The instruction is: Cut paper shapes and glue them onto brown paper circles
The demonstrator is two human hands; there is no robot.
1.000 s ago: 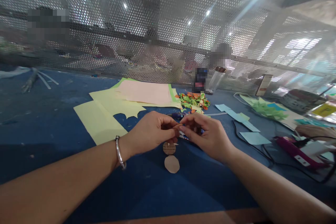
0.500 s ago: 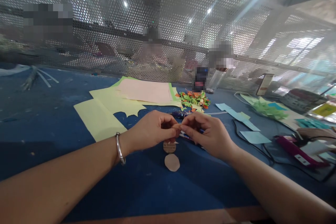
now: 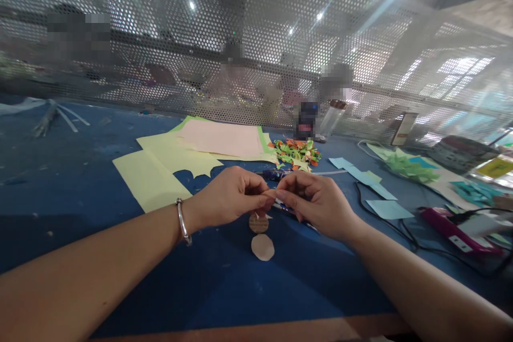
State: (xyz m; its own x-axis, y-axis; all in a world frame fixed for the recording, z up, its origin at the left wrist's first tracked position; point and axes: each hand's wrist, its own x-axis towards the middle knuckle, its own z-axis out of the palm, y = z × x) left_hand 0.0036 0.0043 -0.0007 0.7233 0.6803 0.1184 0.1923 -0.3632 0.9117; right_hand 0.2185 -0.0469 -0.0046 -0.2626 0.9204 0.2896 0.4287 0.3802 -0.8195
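Observation:
My left hand [image 3: 236, 195], with a silver bangle at its wrist, pinches one side of a small pale orange piece of paper [image 3: 271, 193]. On its other side, the thumb and fingertips of my right hand [image 3: 320, 200] are closed on the same piece. Most of that piece is hidden by the fingers. Just below my left fingertips, a brown cardboard disc [image 3: 258, 224] lies on the blue table [image 3: 200, 288]. Nearer to me is a pale pink paper circle [image 3: 263, 248]. Pens [image 3: 285, 207] lie partly under my right hand.
Yellow sheets [image 3: 160, 181] and a pink sheet [image 3: 220, 138] lie beyond my left hand. A heap of green and orange scraps [image 3: 296, 154] is behind my hands. On the right are pale blue papers [image 3: 388, 209], a magenta power strip [image 3: 457, 232] and cables. A perforated metal screen [image 3: 260, 37] stands behind.
Both hands keep their pinch on the small paper piece with only slight finger shifts. The cardboard disc shows a little more below my left fingers.

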